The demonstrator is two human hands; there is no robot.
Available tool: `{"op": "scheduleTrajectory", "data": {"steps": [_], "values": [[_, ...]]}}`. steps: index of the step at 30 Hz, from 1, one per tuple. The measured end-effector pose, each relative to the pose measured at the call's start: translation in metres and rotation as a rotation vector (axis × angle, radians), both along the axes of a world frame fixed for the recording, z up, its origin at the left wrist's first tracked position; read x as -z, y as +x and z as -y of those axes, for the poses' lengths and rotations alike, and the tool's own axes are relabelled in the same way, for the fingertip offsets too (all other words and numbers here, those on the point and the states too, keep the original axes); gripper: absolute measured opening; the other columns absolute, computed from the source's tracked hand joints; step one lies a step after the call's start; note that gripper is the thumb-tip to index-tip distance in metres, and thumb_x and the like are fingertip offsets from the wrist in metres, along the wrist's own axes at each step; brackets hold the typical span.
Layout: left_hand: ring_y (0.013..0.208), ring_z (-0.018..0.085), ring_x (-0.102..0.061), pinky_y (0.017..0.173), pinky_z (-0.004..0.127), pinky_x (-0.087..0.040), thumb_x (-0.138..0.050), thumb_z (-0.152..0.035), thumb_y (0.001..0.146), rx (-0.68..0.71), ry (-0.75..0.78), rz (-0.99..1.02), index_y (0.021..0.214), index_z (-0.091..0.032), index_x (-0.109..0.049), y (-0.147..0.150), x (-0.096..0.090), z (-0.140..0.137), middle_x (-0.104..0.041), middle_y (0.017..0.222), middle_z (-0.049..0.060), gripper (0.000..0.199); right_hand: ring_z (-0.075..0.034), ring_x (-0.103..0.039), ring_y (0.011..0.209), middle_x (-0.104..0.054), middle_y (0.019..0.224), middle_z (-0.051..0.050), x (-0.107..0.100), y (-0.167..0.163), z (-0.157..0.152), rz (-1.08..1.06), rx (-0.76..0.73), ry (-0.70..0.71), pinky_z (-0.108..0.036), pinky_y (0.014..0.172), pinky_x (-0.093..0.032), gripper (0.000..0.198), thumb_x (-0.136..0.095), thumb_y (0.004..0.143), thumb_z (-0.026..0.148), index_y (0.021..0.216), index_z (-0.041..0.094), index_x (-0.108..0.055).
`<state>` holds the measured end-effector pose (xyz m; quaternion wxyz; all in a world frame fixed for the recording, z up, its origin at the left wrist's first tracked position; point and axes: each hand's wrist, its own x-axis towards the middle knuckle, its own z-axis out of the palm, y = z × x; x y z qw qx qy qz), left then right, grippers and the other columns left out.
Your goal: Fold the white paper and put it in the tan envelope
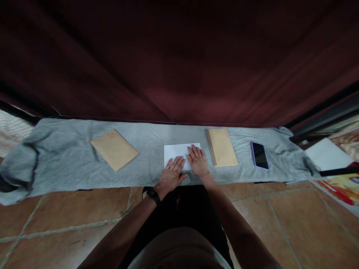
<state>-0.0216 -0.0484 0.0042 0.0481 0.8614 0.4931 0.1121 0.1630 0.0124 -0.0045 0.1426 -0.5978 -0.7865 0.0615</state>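
Observation:
A white sheet of paper (175,150) lies flat on the grey cloth in front of me. My left hand (173,173) rests on its lower edge with the fingers stretched out; a dark band circles that wrist. Over the sheet's right side lies my right hand (197,160), palm down, fingers extended. Whether the paper is folded I cannot tell. Just right of the sheet is a thick stack of brown envelopes (223,147). Farther off to the left, a brown envelope (114,149) lies at an angle.
The grey cloth (151,138) covers a long narrow surface. A phone (260,155) with a dark screen lies toward the right. Behind the surface hangs a dark red curtain (179,74). Tiled floor (84,209) shows below, and a white sheet (327,154) sits at far right.

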Motion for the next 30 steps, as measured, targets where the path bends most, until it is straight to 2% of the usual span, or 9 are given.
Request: {"op": "scheduleTrajectory", "data": {"steps": [7, 17, 20, 26, 30], "values": [[0.153, 0.024, -0.028, 0.127, 0.048, -0.021, -0.037, -0.051, 0.103, -0.023, 0.009, -0.003, 0.155, -0.013, -0.036, -0.001, -0.002, 0.001, -0.038, 0.162, 0.013, 0.064, -0.027, -0.034, 0.149, -0.038, 0.161, -0.013, 0.006, 0.012, -0.005, -0.017, 0.093, 0.026, -0.047, 0.122, -0.025, 0.053, -0.039, 0.106, 0.037, 0.155, 0.015, -0.04], [0.15, 0.03, -0.033, 0.123, 0.05, -0.028, -0.033, -0.051, 0.103, -0.225, 0.083, 0.051, 0.154, -0.005, -0.036, -0.033, 0.006, 0.012, -0.04, 0.159, 0.021, 0.069, -0.03, -0.038, 0.146, -0.043, 0.158, -0.018, 0.004, 0.02, 0.007, -0.038, 0.195, 0.072, -0.047, 0.12, -0.027, 0.055, -0.038, 0.105, 0.033, 0.153, 0.007, -0.04], [0.15, 0.032, -0.033, 0.122, 0.053, -0.029, -0.033, -0.052, 0.102, -0.282, 0.102, 0.06, 0.155, -0.005, -0.035, -0.039, 0.01, 0.015, -0.04, 0.158, 0.022, 0.07, -0.03, -0.043, 0.141, -0.047, 0.154, -0.019, -0.001, 0.02, 0.017, -0.044, 0.242, 0.057, -0.046, 0.116, -0.033, 0.053, -0.039, 0.104, 0.029, 0.152, 0.007, -0.042], [0.15, 0.033, -0.033, 0.122, 0.054, -0.028, -0.035, -0.051, 0.102, -0.304, 0.112, 0.076, 0.156, -0.008, -0.034, -0.037, 0.011, 0.016, -0.038, 0.159, 0.021, 0.069, -0.035, -0.058, 0.118, -0.061, 0.133, -0.023, -0.016, 0.011, 0.033, -0.032, 0.38, -0.025, -0.046, 0.099, -0.045, 0.052, -0.047, 0.098, 0.029, 0.146, 0.007, -0.048], [0.15, 0.033, -0.033, 0.122, 0.054, -0.028, -0.035, -0.05, 0.102, -0.307, 0.108, 0.077, 0.155, -0.006, -0.034, -0.036, 0.011, 0.015, -0.039, 0.159, 0.022, 0.07, -0.035, -0.064, 0.109, -0.066, 0.116, -0.024, -0.025, 0.008, 0.028, -0.023, 0.492, -0.088, -0.043, 0.092, -0.048, 0.042, -0.056, 0.096, 0.034, 0.128, 0.007, -0.059]]}}
